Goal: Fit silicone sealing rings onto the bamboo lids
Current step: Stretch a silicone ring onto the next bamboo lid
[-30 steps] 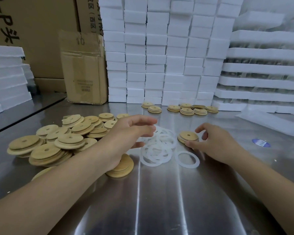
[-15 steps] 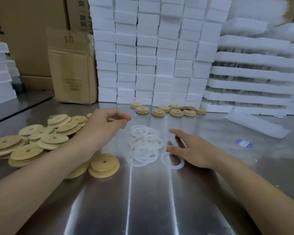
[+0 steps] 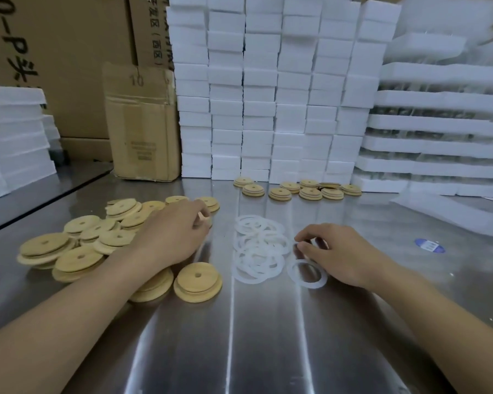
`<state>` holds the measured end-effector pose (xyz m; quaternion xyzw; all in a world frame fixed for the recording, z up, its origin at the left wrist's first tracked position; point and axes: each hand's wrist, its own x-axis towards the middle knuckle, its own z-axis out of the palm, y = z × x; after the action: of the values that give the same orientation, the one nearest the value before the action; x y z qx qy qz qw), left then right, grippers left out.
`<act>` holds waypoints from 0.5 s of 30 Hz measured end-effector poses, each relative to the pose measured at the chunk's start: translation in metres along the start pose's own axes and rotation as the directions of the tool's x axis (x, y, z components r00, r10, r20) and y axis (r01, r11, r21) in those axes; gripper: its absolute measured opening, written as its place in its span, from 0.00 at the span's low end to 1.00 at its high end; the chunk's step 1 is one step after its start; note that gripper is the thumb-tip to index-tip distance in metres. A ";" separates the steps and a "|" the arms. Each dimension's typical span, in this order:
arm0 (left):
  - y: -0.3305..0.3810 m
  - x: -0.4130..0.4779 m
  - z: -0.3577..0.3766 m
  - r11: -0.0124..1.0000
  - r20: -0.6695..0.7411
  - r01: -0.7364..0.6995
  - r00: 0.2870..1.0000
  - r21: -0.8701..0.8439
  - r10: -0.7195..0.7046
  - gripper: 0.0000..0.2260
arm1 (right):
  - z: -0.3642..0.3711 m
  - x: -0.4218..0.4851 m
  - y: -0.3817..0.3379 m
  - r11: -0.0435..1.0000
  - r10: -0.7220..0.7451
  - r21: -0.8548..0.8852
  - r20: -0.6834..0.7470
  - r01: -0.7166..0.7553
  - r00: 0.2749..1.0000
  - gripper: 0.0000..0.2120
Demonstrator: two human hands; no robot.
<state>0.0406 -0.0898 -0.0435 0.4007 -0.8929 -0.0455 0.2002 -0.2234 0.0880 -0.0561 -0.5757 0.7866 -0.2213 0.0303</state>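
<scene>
Loose bamboo lids (image 3: 80,245) are heaped on the left of the steel table (image 3: 268,336). My left hand (image 3: 171,231) lies on the heap's far right edge, its fingers curled round one bamboo lid (image 3: 203,219). White silicone rings (image 3: 258,245) are piled in the middle. My right hand (image 3: 339,251) is just right of that pile and pinches a silicone ring (image 3: 320,242) between thumb and fingertips. A single ring (image 3: 306,273) lies flat under that hand. Another lid (image 3: 197,281) sits near my left wrist.
Several lids (image 3: 296,189) sit in a row at the back, in front of stacked white foam blocks (image 3: 268,95). Foam trays (image 3: 439,137) stand at right, cardboard boxes (image 3: 140,123) at back left. A blue sticker (image 3: 429,245) lies on the table.
My left hand swung left from over the rings and came down on the lid heap. My right hand left the lid it was holding and curled its fingers onto a ring.
</scene>
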 end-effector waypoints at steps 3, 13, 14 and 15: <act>-0.001 -0.003 0.002 0.975 0.064 -0.010 0.998 0.221 -0.004 0.16 | -0.008 -0.003 -0.006 1.000 0.002 -0.011 0.037 -0.002 0.999 0.06; -0.005 0.003 0.011 0.998 0.067 0.004 0.998 0.055 -0.008 0.10 | -0.021 -0.008 -0.016 0.999 -0.021 0.041 0.134 0.015 0.991 0.06; -0.006 0.003 0.012 0.999 0.047 0.002 0.999 0.039 -0.004 0.11 | -0.022 -0.008 -0.015 0.999 -0.014 0.044 0.162 0.007 0.987 0.07; -0.006 0.004 0.012 1.000 0.019 -0.006 1.000 0.021 0.006 0.12 | -0.023 -0.007 -0.014 0.999 -0.001 0.046 0.187 -0.008 0.982 0.08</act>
<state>0.0376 -0.0976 -0.0545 0.3996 -0.8963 -0.0393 0.1879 -0.2156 0.0988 -0.0318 -0.5917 0.7759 -0.1843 0.1178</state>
